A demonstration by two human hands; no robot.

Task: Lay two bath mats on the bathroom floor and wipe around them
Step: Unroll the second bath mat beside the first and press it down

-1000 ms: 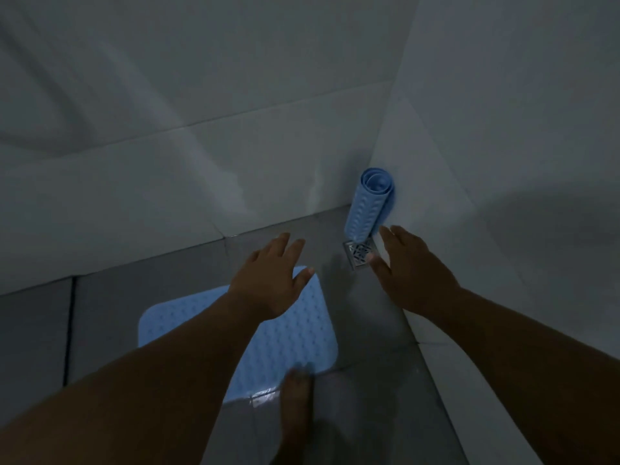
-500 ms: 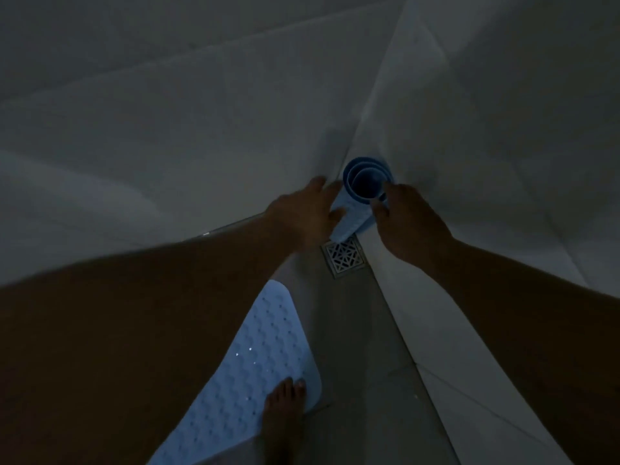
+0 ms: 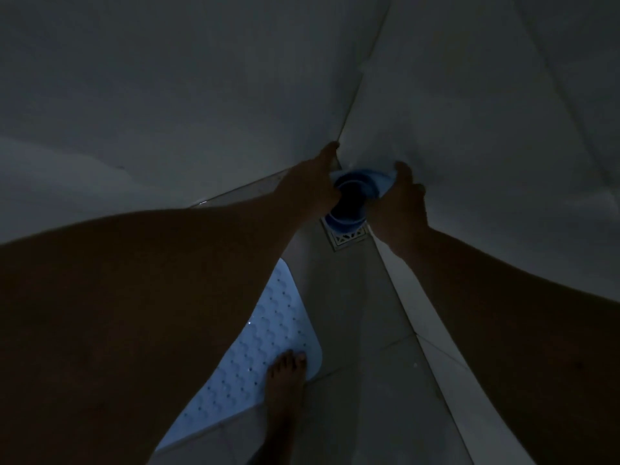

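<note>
You had both hands on the rolled bath mat in the corner of the shower

Your left hand and right hand gripped the rolled blue mat from either side, fingers curled round it as far as the dim light showed, its open end facing up at you. It stood upright where the two tiled walls met, just above the floor drain. The flat pale blue mat lay on the floor nearer you, and your bare foot rested on its corner
</note>
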